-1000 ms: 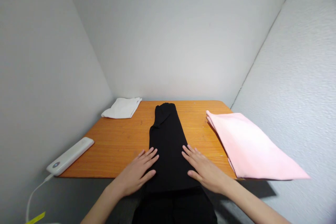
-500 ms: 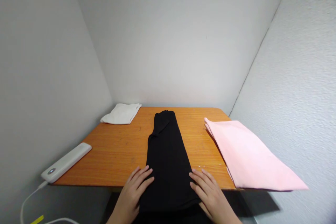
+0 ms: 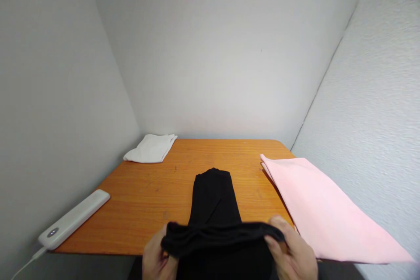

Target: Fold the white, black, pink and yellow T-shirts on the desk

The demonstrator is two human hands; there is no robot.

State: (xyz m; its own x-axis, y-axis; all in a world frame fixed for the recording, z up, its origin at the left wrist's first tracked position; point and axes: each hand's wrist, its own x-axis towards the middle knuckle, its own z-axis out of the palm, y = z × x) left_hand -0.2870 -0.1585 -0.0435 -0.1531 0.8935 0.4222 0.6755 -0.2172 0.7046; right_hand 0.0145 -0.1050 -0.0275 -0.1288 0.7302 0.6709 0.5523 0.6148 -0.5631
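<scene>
Far beyond the left fingers (image 3: 155, 245), a folded white cloth (image 3: 151, 148) lies at the back of the wooden table (image 3: 144, 197); well to their left, a white oblong device (image 3: 77, 218) trails a white cable (image 3: 26, 264). Right of the right fingers (image 3: 282, 226), a folded pink cloth (image 3: 328, 214) lies, its tip past the table. Pale walls (image 3: 210, 61) rise beyond.

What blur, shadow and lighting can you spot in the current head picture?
Head view: left hand, right hand and held edge of the folded black fabric blurred; head view: sharper folded white cloth; head view: thin shadow along the left side of the folded pink fabric; head view: grey left wall dimmer than back wall.
</scene>
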